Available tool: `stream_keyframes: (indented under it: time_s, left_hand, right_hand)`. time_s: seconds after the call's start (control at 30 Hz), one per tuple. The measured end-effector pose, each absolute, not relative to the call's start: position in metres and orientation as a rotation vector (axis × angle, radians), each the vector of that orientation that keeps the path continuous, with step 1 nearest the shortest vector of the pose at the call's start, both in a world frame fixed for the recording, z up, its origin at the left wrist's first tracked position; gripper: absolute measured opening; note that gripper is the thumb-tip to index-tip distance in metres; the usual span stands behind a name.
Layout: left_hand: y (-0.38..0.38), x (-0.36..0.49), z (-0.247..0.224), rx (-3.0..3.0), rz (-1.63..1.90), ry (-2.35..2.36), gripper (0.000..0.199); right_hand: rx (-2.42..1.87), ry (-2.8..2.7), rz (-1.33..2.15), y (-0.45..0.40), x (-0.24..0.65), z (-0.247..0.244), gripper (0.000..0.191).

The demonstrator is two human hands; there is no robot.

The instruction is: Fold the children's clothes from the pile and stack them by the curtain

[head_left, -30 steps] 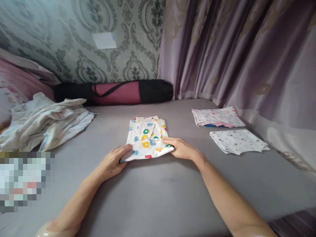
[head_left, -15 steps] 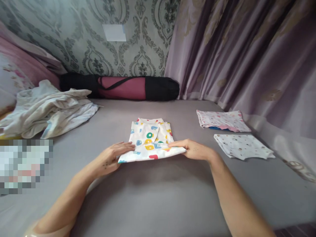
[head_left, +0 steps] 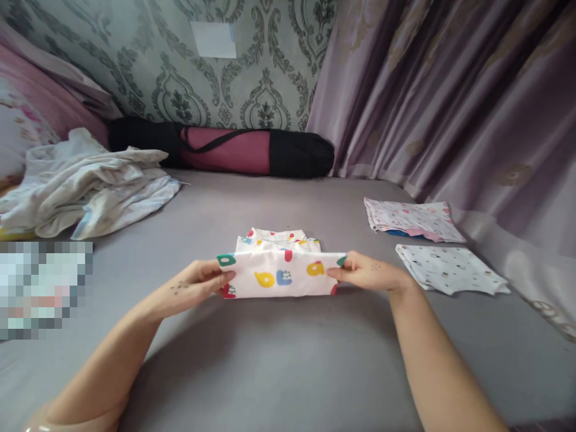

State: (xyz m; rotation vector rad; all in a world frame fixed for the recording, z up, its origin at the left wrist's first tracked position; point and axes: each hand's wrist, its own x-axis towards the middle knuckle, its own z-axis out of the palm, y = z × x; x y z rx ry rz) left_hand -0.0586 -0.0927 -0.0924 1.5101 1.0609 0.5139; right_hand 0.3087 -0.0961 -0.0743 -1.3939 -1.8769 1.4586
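A white garment with colourful printed shapes (head_left: 288, 277) is at the middle of the grey sheet, its near part folded up and over, its collar end showing behind the fold. My left hand (head_left: 204, 285) pinches the left end of the folded part between thumb and fingers. At the right end, my right hand (head_left: 360, 271) grips the same fold, thumb in front and fingers behind.
On the grey sheet (head_left: 279, 360) at the right lie a folded pink-printed cloth (head_left: 416, 217) and a white patterned cloth (head_left: 454, 270). Crumpled pale clothes (head_left: 94, 186) are heaped at the left. A black and maroon rolled bag (head_left: 229, 150) lies along the wall.
The garment's near edge has been lifted and turned over away from me, hiding much of its upper part. Both hands now pinch the fold's ends. The view has shifted slightly.
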Motion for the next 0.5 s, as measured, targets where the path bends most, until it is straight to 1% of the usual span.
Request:
stream_keyframes:
  time_s: [0.1,0.17,0.27,0.5]
  left_hand:
    - [-0.088,-0.045,-0.102,1.391,0.66,1.139,0.042]
    - [-0.087,-0.04,-0.107,1.367,0.729,1.23,0.047]
    - [-0.083,-0.035,-0.112,1.359,0.785,1.311,0.05]
    - [-0.06,-0.028,-0.13,1.572,0.823,1.496,0.035]
  right_hand:
    - [-1.366,-1.727,1.591,-0.088,0.3,-0.085,0.035]
    - [-1.407,-1.629,1.522,-0.083,0.295,-0.093,0.035]
    - [-1.474,-1.624,1.283,-0.075,0.29,-0.109,0.035]
    - [-1.668,-1.753,0.637,-0.056,0.279,-0.139,0.035]
